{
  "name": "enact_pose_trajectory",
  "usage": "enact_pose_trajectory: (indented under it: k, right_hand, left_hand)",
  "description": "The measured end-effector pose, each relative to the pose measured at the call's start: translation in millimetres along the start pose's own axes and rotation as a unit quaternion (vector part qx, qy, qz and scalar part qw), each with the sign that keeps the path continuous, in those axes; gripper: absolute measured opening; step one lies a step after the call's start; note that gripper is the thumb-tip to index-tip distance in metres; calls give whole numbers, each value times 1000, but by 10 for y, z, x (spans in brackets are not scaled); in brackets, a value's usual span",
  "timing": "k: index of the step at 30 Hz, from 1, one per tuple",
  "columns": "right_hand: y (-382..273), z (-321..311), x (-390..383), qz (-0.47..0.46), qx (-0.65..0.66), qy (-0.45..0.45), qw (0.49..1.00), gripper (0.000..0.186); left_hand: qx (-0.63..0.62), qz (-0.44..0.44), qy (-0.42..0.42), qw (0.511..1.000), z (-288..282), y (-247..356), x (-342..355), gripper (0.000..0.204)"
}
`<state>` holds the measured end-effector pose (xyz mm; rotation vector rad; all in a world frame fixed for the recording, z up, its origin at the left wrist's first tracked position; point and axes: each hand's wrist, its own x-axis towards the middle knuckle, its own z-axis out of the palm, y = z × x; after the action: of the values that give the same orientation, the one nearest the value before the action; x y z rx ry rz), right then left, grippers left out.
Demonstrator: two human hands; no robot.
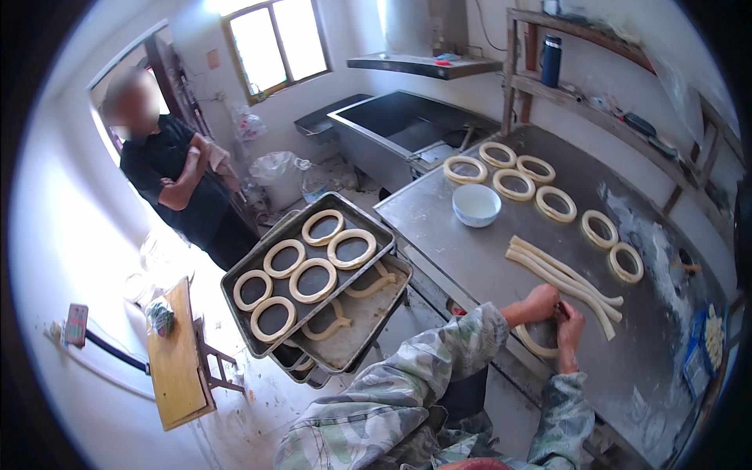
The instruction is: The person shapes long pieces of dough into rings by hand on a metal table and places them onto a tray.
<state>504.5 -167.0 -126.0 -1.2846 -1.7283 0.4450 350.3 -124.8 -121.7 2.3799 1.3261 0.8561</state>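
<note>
My left hand (534,304) and my right hand (570,329) meet over the steel table (439,235), fingers pinched together at the joint of a dough ring (531,345), whose loop hangs partly behind them. Just beyond lie several long dough strands (568,282). More dough rings (556,204) lie toward the back and right of the table, around a white bowl (476,205). To my left, a stacked metal tray (360,247) holds several rings (313,282), above another tray (368,345) with dough pieces.
A person (176,164) in dark clothing stands at the left with arms crossed. Behind are a steel vat (415,117) and white sacks (278,176). A wooden stool (176,360) is at lower left, wooden shelves with a bottle (550,63) at upper right, a blue container (697,360) at far right.
</note>
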Motion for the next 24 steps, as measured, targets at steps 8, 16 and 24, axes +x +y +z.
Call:
enact_pose_trajectory:
  k: [8,16,24]
  right_hand:
    - [-50,102,18,26,27,-31,999,34]
    - [241,-78,-81,-10,-23,-21,999,38]
    - [-144,-45,-155,-52,-41,-65,996,50]
  left_hand:
    - [8,-52,35,998,36,-48,-64,6]
    - [64,110,-12,992,-80,131,-26,8]
    - [82,42,-8,996,-53,-8,-68,11]
